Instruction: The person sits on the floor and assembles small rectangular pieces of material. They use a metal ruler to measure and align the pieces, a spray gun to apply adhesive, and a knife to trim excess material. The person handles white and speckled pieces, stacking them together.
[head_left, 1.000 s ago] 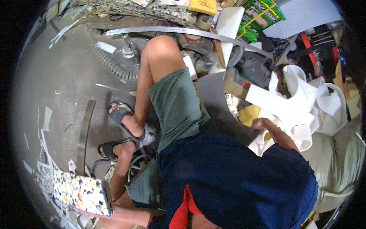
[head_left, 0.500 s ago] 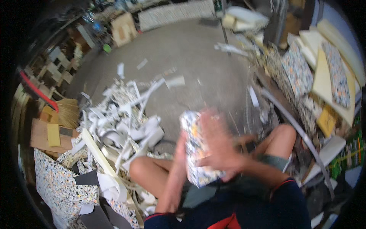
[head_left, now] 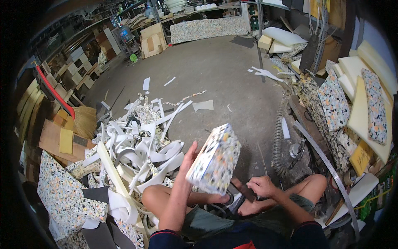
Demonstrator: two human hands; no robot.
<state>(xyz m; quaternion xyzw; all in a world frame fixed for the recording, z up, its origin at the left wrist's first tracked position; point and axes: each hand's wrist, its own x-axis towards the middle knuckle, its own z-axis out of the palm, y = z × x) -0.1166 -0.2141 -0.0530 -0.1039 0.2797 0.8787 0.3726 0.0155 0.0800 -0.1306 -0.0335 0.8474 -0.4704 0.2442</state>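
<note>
My left hand (head_left: 190, 159) grips a block of speckled foam (head_left: 217, 159) from its left side, fingers along the edge. The block is white with black, orange and grey flecks. It is tilted and raised above my crossed legs. Lower right of it, my right hand (head_left: 262, 186) is closed in a fist, apart from the foam. What lies inside the fist is hidden. A flat, dark brown blade-like strip (head_left: 243, 189) shows beside that fist, below the block; whether the hand holds it is unclear.
White foam offcuts (head_left: 145, 145) pile up at left, near a straw broom (head_left: 85, 120) and a speckled foam sheet (head_left: 66, 193). A coiled hose (head_left: 280, 141) and a metal strip (head_left: 325, 143) lie at right. Foam slabs (head_left: 358, 103) lean beyond them.
My right hand has left the foam block and moved down and right, closing into a fist. The block, still in my left hand, has turned and tilted. The view has shifted slightly.
</note>
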